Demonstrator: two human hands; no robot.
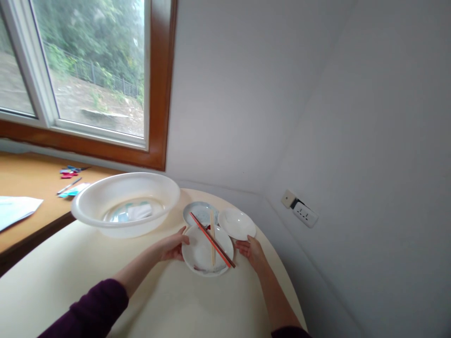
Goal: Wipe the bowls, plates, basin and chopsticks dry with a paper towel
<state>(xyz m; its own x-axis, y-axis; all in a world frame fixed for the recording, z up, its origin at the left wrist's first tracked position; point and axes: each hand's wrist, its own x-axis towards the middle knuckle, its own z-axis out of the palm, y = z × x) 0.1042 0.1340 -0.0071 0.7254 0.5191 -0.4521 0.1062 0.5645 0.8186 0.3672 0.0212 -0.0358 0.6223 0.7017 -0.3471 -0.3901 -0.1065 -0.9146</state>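
Note:
A white plate [200,251] lies on the cream round table [158,295], with a red chopstick [212,240] and a pale wooden chopstick [212,237] resting across it. My left hand [173,247] grips the plate's left rim, fingers curled on the edge. My right hand [251,249] touches the plate's right rim with its fingers bent. Behind the plate sit a bluish patterned plate [199,212] and a small white dish [237,223].
A large translucent white basin [126,203] with water and a cloth inside stands at the left back of the table. A wooden sill [31,185] holds papers, a pen and small items. A wall socket [305,214] is at the right; the window is above.

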